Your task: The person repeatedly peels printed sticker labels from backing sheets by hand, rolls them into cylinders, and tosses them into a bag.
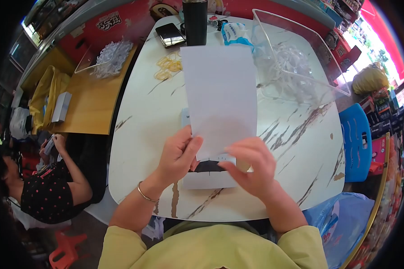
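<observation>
My left hand (180, 153) is closed on the lower left edge of a blank white sheet of paper (222, 89), thumb on top. The sheet stands raised over the table, its top end pointing away from me. Near its lower right corner is my right hand (253, 168), slightly blurred, thumb and fingers apart with nothing seen between them. Beneath both hands lies a white printed piece (209, 180) with a black shape on it. Part of another printed white piece (186, 117) shows from behind the sheet, which hides most of it.
On the marbled table (139, 148) are yellow rubber bands (168, 66), a phone (170, 35), a black tumbler (195, 22), a blue-white packet (237, 33) and a clear bin (296, 67) of white strips. A seated person (49, 193) is at left; a blue chair (357, 143) stands right.
</observation>
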Motion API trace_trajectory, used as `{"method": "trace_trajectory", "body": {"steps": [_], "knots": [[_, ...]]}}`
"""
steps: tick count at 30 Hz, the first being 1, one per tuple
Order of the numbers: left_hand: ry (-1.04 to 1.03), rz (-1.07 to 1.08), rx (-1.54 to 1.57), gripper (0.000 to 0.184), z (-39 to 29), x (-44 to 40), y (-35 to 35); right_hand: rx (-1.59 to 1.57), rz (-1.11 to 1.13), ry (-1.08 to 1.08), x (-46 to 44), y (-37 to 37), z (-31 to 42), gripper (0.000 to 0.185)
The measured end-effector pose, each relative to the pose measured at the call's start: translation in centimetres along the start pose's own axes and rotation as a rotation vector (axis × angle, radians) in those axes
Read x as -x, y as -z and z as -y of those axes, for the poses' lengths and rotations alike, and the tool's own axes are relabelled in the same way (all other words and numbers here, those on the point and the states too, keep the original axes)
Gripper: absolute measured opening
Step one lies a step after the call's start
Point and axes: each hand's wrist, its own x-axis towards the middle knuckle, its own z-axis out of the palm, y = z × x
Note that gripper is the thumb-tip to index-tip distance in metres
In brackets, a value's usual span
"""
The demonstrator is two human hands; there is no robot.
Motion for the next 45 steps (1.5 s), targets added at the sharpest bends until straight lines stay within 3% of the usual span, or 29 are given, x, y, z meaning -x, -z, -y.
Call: {"method": "trace_trajectory", "body": {"steps": [10,25,31,37,40,45], "knots": [[0.068,0.162,0.132,0.026,-0.1,0.3,-0.7,0.022,0.092,0.063,0.5,-2.5,0.5,0.045],[0.202,0.305,0.321,0.037,-1.2,0.2,-0.6,-0.089,0.32,-0.056,0.3,-1.9,0.5,0.045],[0.197,0.343,0.248,0.038,-1.1,0.1,-0.4,-0.198,0.175,-0.018,0.1,-2.1,0.7,0.047],[0.217,0.335,0.273,0.039,-1.1,0.2,-0.4,-0.133,0.194,-0.006,0.1,-2.2,0.8,0.044],[0.24,0.271,0.302,0.04,-1.5,0.2,-0.4,-0.127,0.307,-0.027,0.2,-2.0,0.6,0.046],[0.202,0.313,0.266,0.041,-1.3,0.2,-0.3,-0.288,0.207,-0.067,0.5,-2.1,0.5,0.05]]}}
